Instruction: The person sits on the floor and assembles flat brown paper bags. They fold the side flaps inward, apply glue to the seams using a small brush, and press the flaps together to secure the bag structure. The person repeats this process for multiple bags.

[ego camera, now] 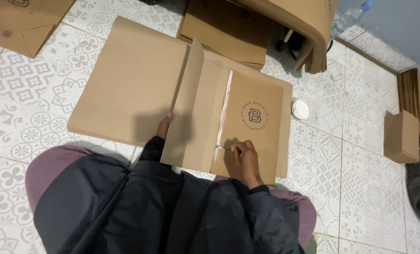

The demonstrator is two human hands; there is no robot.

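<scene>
Brown kraft paper fills the middle of the frame: your flat paper bag blank (254, 124) lies on the patterned floor tiles (26, 94), with a round printed mark at its centre and a raised flap (191, 103) standing up along its left side. Your right hand (244, 157), at the lower centre, has its fingers pinched together on a thin brush (221, 147), whose tip touches the bottom end of a wet white glue line (224, 110) running up the sheet. Your left hand (164, 127) is mostly hidden under the flap, with only the fingertips showing, so I cannot tell whether it is open or closed; it seems to be propping the flap up. You look to be at the gluing step, with the stripe laid along nearly the whole seam. The next move likely calls for folding the flap squarely onto the wet line and pressing evenly, since thin paper creases easily and glue smears. A small round white glue pot (300, 109) sits just right of the sheet. Stacks of flat brown sheets (226, 28) lie at the upper centre, a folded brown bag (402, 136) stands at the right, and a clear plastic bottle (348, 19) lies at the upper right.
</scene>
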